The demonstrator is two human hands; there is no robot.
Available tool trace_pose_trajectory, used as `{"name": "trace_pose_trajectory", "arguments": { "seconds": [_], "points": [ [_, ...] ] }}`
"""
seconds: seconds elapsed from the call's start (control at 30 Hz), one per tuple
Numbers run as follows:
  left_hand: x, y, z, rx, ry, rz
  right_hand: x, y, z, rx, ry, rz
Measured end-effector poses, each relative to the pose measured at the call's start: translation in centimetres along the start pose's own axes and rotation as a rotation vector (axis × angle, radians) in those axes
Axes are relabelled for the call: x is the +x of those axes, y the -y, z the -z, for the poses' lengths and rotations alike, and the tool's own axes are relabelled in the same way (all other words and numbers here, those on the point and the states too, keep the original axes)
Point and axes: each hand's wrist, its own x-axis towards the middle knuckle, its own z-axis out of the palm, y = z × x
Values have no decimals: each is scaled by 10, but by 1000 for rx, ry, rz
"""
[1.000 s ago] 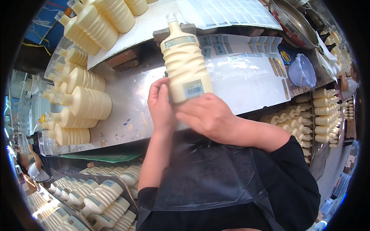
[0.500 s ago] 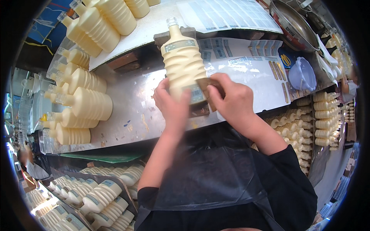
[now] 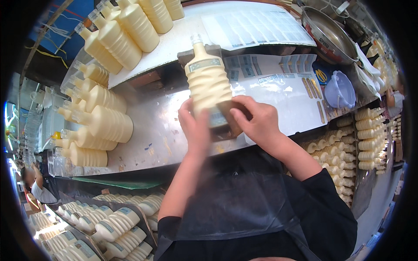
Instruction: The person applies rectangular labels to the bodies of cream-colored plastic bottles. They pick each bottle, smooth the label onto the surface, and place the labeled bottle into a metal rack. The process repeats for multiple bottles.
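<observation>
A cream bottle (image 3: 210, 89) with a wavy, ribbed body and a clear neck lies before me, its neck pointing away, on a dark block (image 3: 187, 57). It bears a grey-green label (image 3: 204, 64) near its shoulder and another label (image 3: 217, 118) near its base. My left hand (image 3: 193, 128) grips the bottle's lower left side, its thumb blurred over the front. In my right hand (image 3: 257, 119), pinched between thumb and fingers, a flat brown scraper-like piece (image 3: 230, 117) presses against the lower label's right part.
Cream bottles (image 3: 104, 124) lie stacked at the left of the metal bench (image 3: 152, 117); others stand on the raised white board (image 3: 183, 30). Label sheets (image 3: 257, 26), gold strips (image 3: 312, 89), a lilac bucket (image 3: 339, 89) and a metal pan (image 3: 328, 35) are right. Labelled bottles (image 3: 115, 222) fill racks lower left.
The view has shifted slightly, so the bench and bottles sit a little lower and further right. The brown piece stays on the lower label; my left thumb remains blurred.
</observation>
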Motion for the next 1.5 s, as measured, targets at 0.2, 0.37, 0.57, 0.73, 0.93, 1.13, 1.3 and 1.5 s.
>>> {"name": "trace_pose_trajectory", "arguments": {
  "seconds": [0.2, 0.37, 0.57, 0.73, 0.93, 1.13, 1.3, 1.5],
  "points": [
    [7, -12, 8, -163, 12, 114, 2, 23, -11, -26, 71, 96],
    [12, -9, 8, 60, -41, -31, 10, -9, 2, -26, -34, -90],
    [77, -30, 4, 53, -15, -72, 79, 2, 7, 141, -122, -230],
    [118, -30, -5, -139, 102, 140, 111, -1, -26, 70, 23, -192],
    [108, -24, -13, -542, 130, 274, 94, -50, -23, 224, 25, -430],
    [111, -28, -6, -641, 169, 346, 98, -71, -27, 267, -85, -242],
    [122, -47, 11, -583, 241, 213, 88, -69, -22, 281, -118, 81],
    [105, -80, 51, -590, 222, 254, 64, -21, -17, 282, -93, 605]
  ]
}}
